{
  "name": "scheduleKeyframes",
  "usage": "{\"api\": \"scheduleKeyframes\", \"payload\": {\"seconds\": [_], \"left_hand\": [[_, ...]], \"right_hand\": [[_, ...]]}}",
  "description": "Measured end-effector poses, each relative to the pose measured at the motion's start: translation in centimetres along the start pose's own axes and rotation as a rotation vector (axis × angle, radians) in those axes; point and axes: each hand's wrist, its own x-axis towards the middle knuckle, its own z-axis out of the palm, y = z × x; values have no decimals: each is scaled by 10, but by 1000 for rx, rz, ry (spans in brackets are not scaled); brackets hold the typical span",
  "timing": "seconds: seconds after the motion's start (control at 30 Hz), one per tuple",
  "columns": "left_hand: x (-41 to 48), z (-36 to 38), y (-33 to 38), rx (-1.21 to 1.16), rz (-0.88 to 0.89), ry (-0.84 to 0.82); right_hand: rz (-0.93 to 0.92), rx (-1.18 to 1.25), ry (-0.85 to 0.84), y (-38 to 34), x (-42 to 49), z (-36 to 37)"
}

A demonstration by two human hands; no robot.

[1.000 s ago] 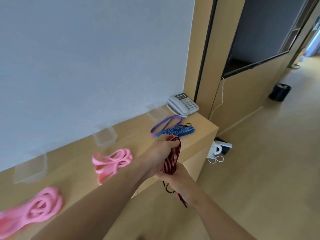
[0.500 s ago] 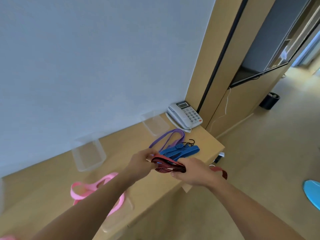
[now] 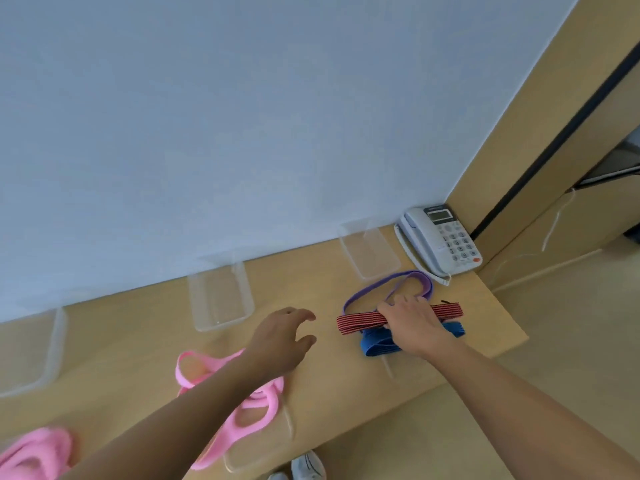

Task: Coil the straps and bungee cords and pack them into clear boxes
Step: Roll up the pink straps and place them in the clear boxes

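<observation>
My right hand (image 3: 412, 325) grips the folded red-and-black striped bungee cord (image 3: 360, 321) in its middle, holding it flat just above the wooden counter (image 3: 332, 379). A blue strap (image 3: 377, 344) lies under the hand, and a purple strap loop (image 3: 408, 284) lies behind it. My left hand (image 3: 282, 337) hovers open to the left of the cord, holding nothing. A pink strap (image 3: 249, 403) lies under my left forearm. Clear boxes stand along the wall: one (image 3: 221, 296) behind my left hand, one (image 3: 369, 249) behind the purple strap.
A white desk phone (image 3: 440, 239) sits at the counter's back right corner. Another clear box (image 3: 27, 351) stands at the far left, and a second pink strap (image 3: 34, 455) lies at the bottom left. The counter's right edge drops to the floor.
My left hand let go of the striped cord and opened. My right hand carried the folded cord forward over the blue strap. The view tilted down toward the counter.
</observation>
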Motion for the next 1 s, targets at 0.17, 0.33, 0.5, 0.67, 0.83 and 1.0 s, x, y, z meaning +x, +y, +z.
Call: {"api": "scheduleKeyframes", "payload": {"seconds": [0.17, 0.33, 0.5, 0.67, 0.83, 1.0], "left_hand": [[-12, -2, -12, -1, -68, 73], [-31, 2, -24, -1, -137, 132], [-75, 3, -46, 67, -213, 206], [-142, -4, -82, 84, -387, 356], [-222, -15, -121, 65, -570, 471], [-296, -13, -181, 19, -667, 539]], "right_hand": [[-23, 33, -86, -5, 20, 2], [-280, 220, -34, -48, 26, -17], [-492, 387, 79, -127, 27, -27], [-679, 530, 70, -204, 14, -32], [-838, 502, 33, -282, -16, -32], [-903, 441, 28, -367, -37, -32]]}}
